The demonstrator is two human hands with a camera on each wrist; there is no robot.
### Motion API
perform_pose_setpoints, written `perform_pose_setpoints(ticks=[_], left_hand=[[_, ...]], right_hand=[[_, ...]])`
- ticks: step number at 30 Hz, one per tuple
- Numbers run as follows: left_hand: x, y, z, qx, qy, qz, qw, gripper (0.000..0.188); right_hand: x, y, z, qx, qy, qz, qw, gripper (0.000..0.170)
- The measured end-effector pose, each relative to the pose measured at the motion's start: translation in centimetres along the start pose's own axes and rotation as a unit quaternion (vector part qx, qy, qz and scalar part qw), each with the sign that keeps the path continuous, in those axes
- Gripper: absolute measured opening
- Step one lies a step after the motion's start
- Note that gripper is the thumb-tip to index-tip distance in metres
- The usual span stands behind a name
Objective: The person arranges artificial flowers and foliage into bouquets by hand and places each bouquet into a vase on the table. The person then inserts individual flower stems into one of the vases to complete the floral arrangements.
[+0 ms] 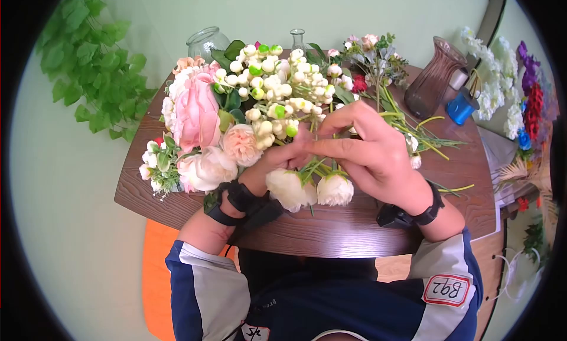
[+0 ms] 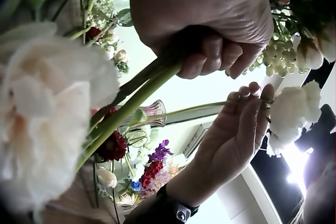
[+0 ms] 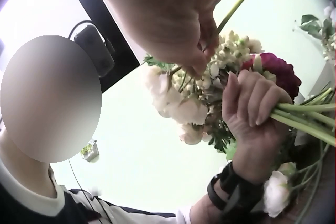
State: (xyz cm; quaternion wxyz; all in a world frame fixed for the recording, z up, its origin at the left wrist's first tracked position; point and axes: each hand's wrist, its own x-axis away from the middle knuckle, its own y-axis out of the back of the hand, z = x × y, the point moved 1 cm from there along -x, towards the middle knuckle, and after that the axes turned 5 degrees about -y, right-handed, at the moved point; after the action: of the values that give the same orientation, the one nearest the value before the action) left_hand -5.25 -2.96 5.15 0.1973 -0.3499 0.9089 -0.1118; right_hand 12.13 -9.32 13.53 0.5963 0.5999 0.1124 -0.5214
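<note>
The left hand [image 1: 289,154] grips a bundle of green stems [image 2: 134,103] under a large bouquet. In the bouquet are cream berries [image 1: 274,87], a big pink bloom [image 1: 196,111] and a dark red flower [image 3: 277,74]. Close beside it, the right hand [image 1: 378,155] pinches a single thin stem [image 2: 191,109] with fingertips and thumb, just behind a white flower head [image 2: 293,112]. In the right wrist view, the same stem slants up past the right hand [image 3: 173,19]. The right fingertips are partly hidden in the head view.
Loose stems and small roses [image 1: 378,60] lie at the table's right. Behind stand a round glass jar [image 1: 207,42], a small glass bottle [image 1: 297,41] and a purple vase [image 1: 434,81]; a blue spool [image 1: 462,107] is beside the vase. Green leaves [image 1: 97,63] hang at left.
</note>
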Motion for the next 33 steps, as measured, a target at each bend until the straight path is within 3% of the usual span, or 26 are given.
perform_pose_setpoints(ticks=[1, 2, 4, 5, 6, 7, 8, 9, 10, 12, 13, 14, 15, 17, 19, 23, 25, 28, 33], left_hand=[[0.1, -0.1, -0.4, -0.098, -0.002, 0.009, 0.995, 0.014], [0.1, -0.4, -0.8, -0.099, -0.002, 0.01, 0.995, 0.014], [-0.1, -1.5, -1.7, -0.254, -0.163, 0.058, 0.952, 0.011], [0.7, -1.1, 0.2, -0.047, -0.112, -0.008, 0.993, 0.025], [1.9, -0.7, 1.1, -0.047, -0.111, -0.007, 0.993, 0.025], [2.8, -0.6, 1.0, -0.233, -0.132, -0.042, 0.962, 0.03], [3.2, -0.6, 0.8, -0.411, -0.148, -0.076, 0.896, 0.036], [2.6, -0.5, 0.7, -0.214, -0.184, -0.013, 0.959, 0.042], [1.9, -0.4, 0.5, -0.007, -0.211, 0.05, 0.976, 0.049], [1.7, 1.5, 2.4, 0.093, -0.189, 0.071, 0.975, 0.051], [1.9, 1.7, 2.6, 0.093, -0.189, 0.07, 0.975, 0.051], [2.1, 1.9, 2.7, -0.106, -0.14, -0.007, 0.984, 0.053], [2.3, 2.2, 2.8, -0.3, -0.085, -0.083, 0.946, 0.058], [2.0, 2.5, 3.0, -0.316, -0.082, -0.076, 0.942, 0.058], [0.9, 2.3, 3.6, -0.345, -0.077, -0.067, 0.933, 0.057], [1.7, 4.6, 2.4, -0.401, -0.066, -0.048, 0.912, 0.057], [2.2, 4.3, 3.4, -0.43, -0.061, -0.038, 0.9, 0.056], [2.4, 4.4, 4.1, -0.47, -0.056, -0.027, 0.881, 0.056], [2.3, 5.0, 5.5, -0.533, -0.044, -0.008, 0.845, 0.055]], right_hand=[[0.0, -0.1, 0.0, 0.033, 0.001, -0.015, 0.999, 0.03], [0.1, -0.2, 0.2, 0.034, 0.002, -0.016, 0.999, 0.03], [0.4, -0.4, 0.8, 0.07, -0.035, -0.013, 0.997, 0.027], [0.7, -0.9, 0.8, 0.014, -0.047, -0.046, 0.998, 0.026], [0.9, -0.9, 0.7, 0.015, -0.047, -0.047, 0.998, 0.026], [1.0, -0.9, 0.7, -0.009, -0.052, -0.065, 0.996, 0.026], [1.2, -0.8, 0.6, -0.033, -0.056, -0.084, 0.994, 0.026], [1.2, -0.3, 0.8, -0.045, -0.081, -0.057, 0.994, 0.022], [1.0, -0.3, 0.9, -0.045, -0.081, -0.057, 0.994, 0.022], [0.8, -0.5, 0.9, -0.168, -0.122, -0.019, 0.978, 0.017], [1.0, -1.0, 0.4, -0.162, -0.125, -0.024, 0.978, 0.016], [1.2, -1.2, 0.3, -0.162, -0.126, -0.024, 0.978, 0.016], [1.3, -1.4, 0.1, -0.201, -0.169, -0.012, 0.965, 0.017], [1.6, -1.8, -0.3, -0.239, -0.212, -0.001, 0.948, 0.017], [1.5, -1.9, -0.9, -0.195, -0.139, -0.026, 0.971, 0.018], [1.2, -2.0, -1.6, -0.198, -0.15, -0.043, 0.968, 0.019], [1.3, -1.9, -2.4, -0.113, -0.141, -0.033, 0.983, 0.018], [1.4, -2.1, -3.0, -0.204, -0.133, 0.009, 0.97, 0.018], [1.8, -3.1, -2.5, -0.148, -0.144, -0.026, 0.978, 0.019]])
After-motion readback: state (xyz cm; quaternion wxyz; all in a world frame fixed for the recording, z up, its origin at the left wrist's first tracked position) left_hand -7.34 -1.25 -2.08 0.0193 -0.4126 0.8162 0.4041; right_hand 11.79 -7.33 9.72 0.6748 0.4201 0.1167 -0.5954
